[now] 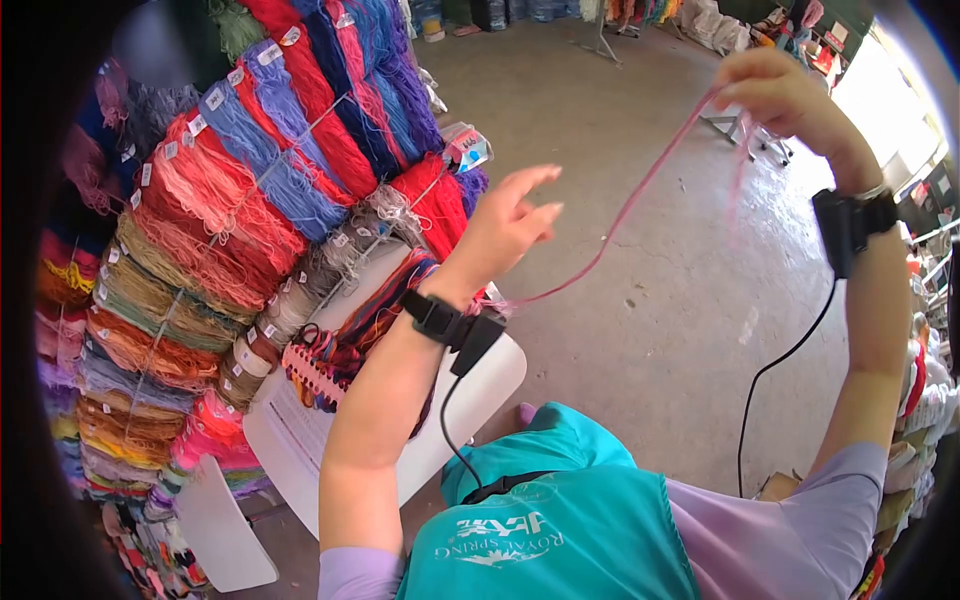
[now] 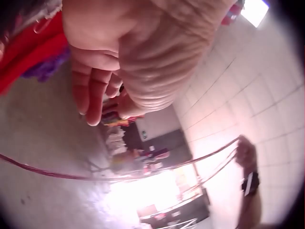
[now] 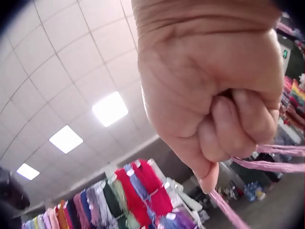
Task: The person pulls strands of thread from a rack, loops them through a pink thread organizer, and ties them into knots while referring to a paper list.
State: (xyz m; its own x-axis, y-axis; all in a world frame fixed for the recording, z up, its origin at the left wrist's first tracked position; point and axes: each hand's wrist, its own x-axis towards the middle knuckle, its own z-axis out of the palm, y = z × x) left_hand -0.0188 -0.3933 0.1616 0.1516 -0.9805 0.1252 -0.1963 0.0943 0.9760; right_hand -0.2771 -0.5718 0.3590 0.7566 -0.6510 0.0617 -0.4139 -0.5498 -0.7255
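In the head view my right hand (image 1: 785, 105) is raised at the upper right, fingers curled round a pink thread strand (image 1: 609, 238). From there the strand sags down to the left, toward the table beside my left wrist; a shorter end hangs below the right hand. The right wrist view shows the thread (image 3: 228, 210) coming out of the closed fist (image 3: 209, 105). My left hand (image 1: 503, 235) is in the air with loosely bent fingers and holds nothing. In the left wrist view the thread (image 2: 86, 178) passes apart from the fingertips.
On a white table (image 1: 507, 365), below my left forearm, lie multicoloured threads (image 1: 385, 305) on a pink holder with holes (image 1: 308, 374) and a printed sheet (image 1: 290, 428). Racks of colourful skeins (image 1: 215, 190) stand at the left. A white seat (image 1: 228, 535) is at the lower left.
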